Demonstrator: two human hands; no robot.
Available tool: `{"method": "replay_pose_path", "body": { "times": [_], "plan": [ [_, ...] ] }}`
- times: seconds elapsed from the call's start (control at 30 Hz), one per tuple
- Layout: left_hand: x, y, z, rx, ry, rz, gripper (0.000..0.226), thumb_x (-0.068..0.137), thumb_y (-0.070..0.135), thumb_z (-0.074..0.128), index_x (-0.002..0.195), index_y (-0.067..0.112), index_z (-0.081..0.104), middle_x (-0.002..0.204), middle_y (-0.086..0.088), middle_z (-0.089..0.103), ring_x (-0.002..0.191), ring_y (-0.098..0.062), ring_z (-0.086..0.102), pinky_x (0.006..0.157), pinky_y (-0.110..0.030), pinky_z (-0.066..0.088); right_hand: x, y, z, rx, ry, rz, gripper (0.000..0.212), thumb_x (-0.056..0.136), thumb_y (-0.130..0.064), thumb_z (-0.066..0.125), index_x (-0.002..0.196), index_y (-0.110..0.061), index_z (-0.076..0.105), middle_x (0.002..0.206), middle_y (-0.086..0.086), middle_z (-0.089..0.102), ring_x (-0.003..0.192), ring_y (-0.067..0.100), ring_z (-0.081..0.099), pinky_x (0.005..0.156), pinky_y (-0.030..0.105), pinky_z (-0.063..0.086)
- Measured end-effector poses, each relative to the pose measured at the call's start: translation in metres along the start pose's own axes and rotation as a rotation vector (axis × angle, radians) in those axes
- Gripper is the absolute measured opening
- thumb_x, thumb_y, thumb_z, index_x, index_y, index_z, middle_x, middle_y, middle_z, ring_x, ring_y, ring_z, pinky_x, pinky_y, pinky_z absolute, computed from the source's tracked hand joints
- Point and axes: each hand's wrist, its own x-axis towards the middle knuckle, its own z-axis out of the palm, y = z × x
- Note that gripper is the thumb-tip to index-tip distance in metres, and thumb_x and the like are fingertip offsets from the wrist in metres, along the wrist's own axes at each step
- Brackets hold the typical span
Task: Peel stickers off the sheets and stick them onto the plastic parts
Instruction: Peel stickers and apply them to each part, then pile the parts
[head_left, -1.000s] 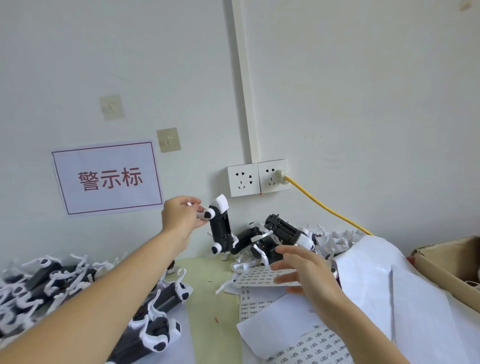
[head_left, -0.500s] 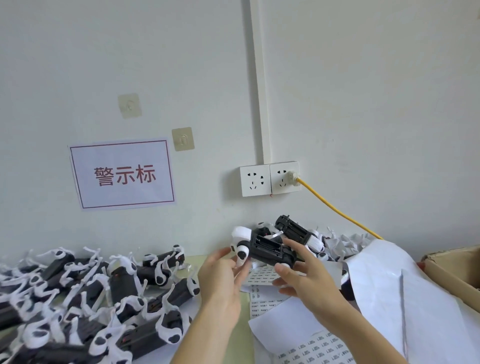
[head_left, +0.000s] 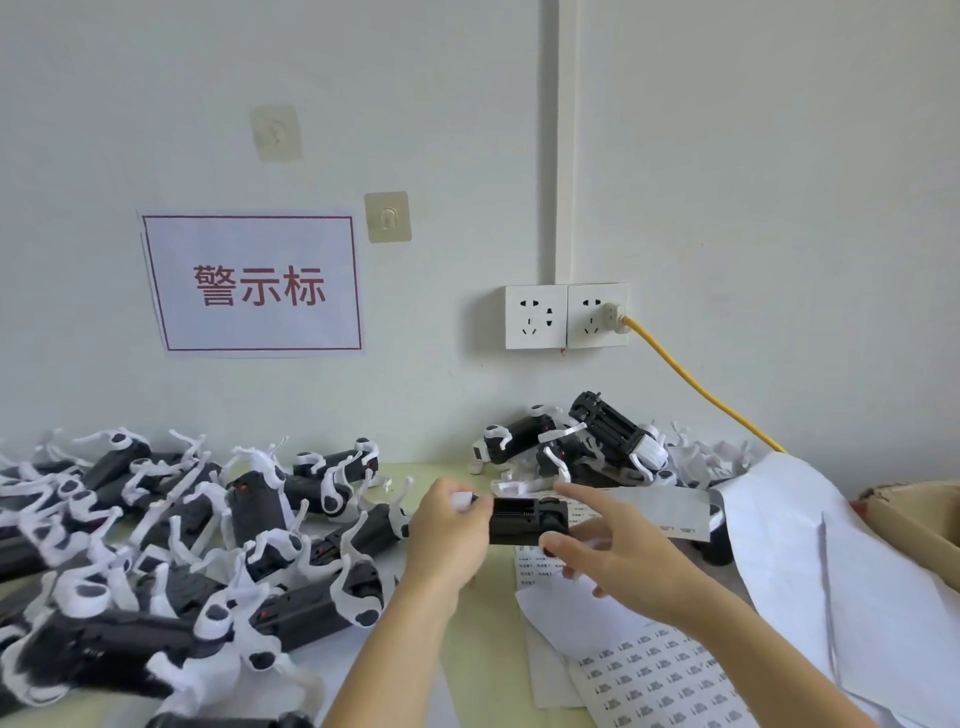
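Left hand: your left hand (head_left: 447, 525) grips the left end of one black plastic part (head_left: 522, 519), fingers curled round it, holding it level above the table.
Right hand: your right hand (head_left: 618, 558) is spread wide, forefinger stretched over the part's top right corner, thumb just under its right end; whether it pinches a sticker you cannot tell.
Held part: one, a black block with a white piece at the end in your left hand.
Sticker sheets: three that you can count, one strip (head_left: 644, 512) behind your right hand, one (head_left: 537, 566) under it, one large printed sheet (head_left: 660, 680) by your right forearm.
Left pile: a heap of black-and-white parts (head_left: 197, 535), too tangled to count, reaching the left and bottom edges.
Far pile: about four parts (head_left: 571, 447) stacked against the wall behind your hands.
Table: a bare green strip (head_left: 493, 613) runs between the left pile and the sheets, under your left forearm.
Right edge: white paper (head_left: 810, 561) drapes beside a cardboard box (head_left: 919, 512).
Wall: two sockets (head_left: 566, 316), one yellow cable (head_left: 691, 384) plugged into the right one, one red-lettered sign (head_left: 254, 283), two hooks (head_left: 387, 216).
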Motion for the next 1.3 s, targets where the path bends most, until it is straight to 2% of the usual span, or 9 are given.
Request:
{"method": "replay_pose_path", "body": {
  "times": [0.17, 0.43, 0.63, 0.73, 0.87, 1.0, 1.1, 1.2, 1.3],
  "plan": [
    [0.006, -0.003, -0.005, 0.191, 0.152, 0.038, 0.018, 0.101, 0.024, 0.046, 0.118, 0.017, 0.051, 0.111, -0.004, 0.058, 0.091, -0.025, 0.056, 0.080, -0.035, 0.049, -0.004, 0.003, -0.034, -0.243, 0.078, 0.096, 0.030, 0.098, -0.015, 0.048, 0.115, -0.034, 0.064, 0.095, -0.008, 0.073, 0.075, 0.014, 0.074, 0.071, 0.043, 0.062],
    [-0.011, 0.009, 0.003, 0.616, 0.178, 0.051, 0.045, 0.103, 0.042, 0.037, 0.140, 0.016, 0.038, 0.140, -0.017, 0.040, 0.132, -0.037, 0.036, 0.079, -0.036, 0.035, -0.005, 0.011, -0.059, -0.381, 0.349, 0.127, 0.034, 0.089, -0.008, 0.048, 0.074, -0.029, 0.070, 0.056, -0.004, 0.065, 0.044, 0.006, 0.054, 0.048, 0.024, 0.048],
    [-0.020, 0.011, 0.012, 0.919, 0.220, 0.106, 0.044, 0.099, 0.051, 0.035, 0.129, 0.020, 0.041, 0.130, -0.010, 0.039, 0.128, -0.036, 0.032, 0.082, -0.043, 0.036, -0.004, 0.013, -0.061, -0.421, 0.522, 0.101, 0.021, 0.088, -0.019, 0.059, 0.103, -0.030, 0.070, 0.085, -0.011, 0.061, 0.079, 0.012, 0.059, 0.069, 0.031, 0.047],
    [-0.019, 0.011, 0.017, 0.987, 0.244, 0.209, 0.046, 0.099, 0.054, 0.033, 0.133, 0.024, 0.042, 0.138, -0.009, 0.039, 0.138, -0.036, 0.022, 0.100, -0.050, 0.033, -0.006, 0.016, -0.058, -0.651, 0.365, 0.143, 0.053, 0.084, -0.038, 0.069, 0.135, -0.037, 0.053, 0.125, -0.003, 0.049, 0.123, 0.021, 0.042, 0.097, 0.039, 0.042],
    [-0.016, 0.011, 0.023, 0.915, 0.200, 0.371, 0.048, 0.101, 0.051, 0.033, 0.143, 0.030, 0.037, 0.147, -0.002, 0.037, 0.145, -0.028, 0.016, 0.112, -0.050, 0.023, -0.006, 0.021, -0.050, -0.793, 0.306, 0.225, 0.056, 0.088, -0.030, 0.062, 0.141, -0.040, 0.047, 0.145, -0.008, 0.046, 0.137, 0.018, 0.035, 0.104, 0.043, 0.033],
    [-0.018, 0.012, 0.029, 0.749, 0.170, 0.612, 0.039, 0.101, 0.039, 0.042, 0.138, 0.028, 0.048, 0.138, 0.005, 0.045, 0.137, -0.019, 0.028, 0.112, -0.039, 0.026, -0.004, 0.015, -0.047, -0.697, 0.561, 0.086, 0.027, 0.093, -0.021, 0.057, 0.108, -0.037, 0.072, 0.106, -0.008, 0.073, 0.104, 0.022, 0.063, 0.090, 0.036, 0.044],
    [-0.025, 0.017, 0.039, 0.441, 0.110, 0.814, 0.014, 0.097, 0.023, 0.054, 0.105, 0.020, 0.065, 0.105, 0.006, 0.061, 0.107, -0.014, 0.049, 0.091, -0.028, 0.040, -0.003, 0.007, -0.045, -0.637, 0.710, -0.077, 0.016, 0.091, -0.021, 0.062, 0.087, -0.027, 0.077, 0.084, -0.002, 0.074, 0.084, 0.028, 0.064, 0.073, 0.036, 0.050],
    [-0.038, 0.023, 0.054, 0.093, -0.041, 0.666, 0.027, 0.097, 0.019, 0.056, 0.073, 0.007, 0.061, 0.063, -0.001, 0.062, 0.062, -0.008, 0.054, 0.062, -0.036, 0.048, -0.002, -0.003, -0.034, -0.546, 0.786, -0.244, 0.014, 0.087, -0.012, 0.068, 0.076, -0.016, 0.076, 0.078, -0.003, 0.070, 0.075, 0.026, 0.063, 0.057, 0.036, 0.051],
    [-0.043, 0.031, 0.058, -0.266, -0.178, 0.349, 0.042, 0.103, 0.029, 0.054, 0.073, 0.004, 0.070, 0.068, -0.009, 0.071, 0.060, -0.017, 0.063, 0.055, -0.035, 0.054, -0.006, -0.017, -0.022, -0.523, 0.731, -0.436, 0.016, 0.081, -0.004, 0.074, 0.077, -0.018, 0.077, 0.078, -0.009, 0.067, 0.077, 0.020, 0.060, 0.053, 0.037, 0.050]
  ]
}}
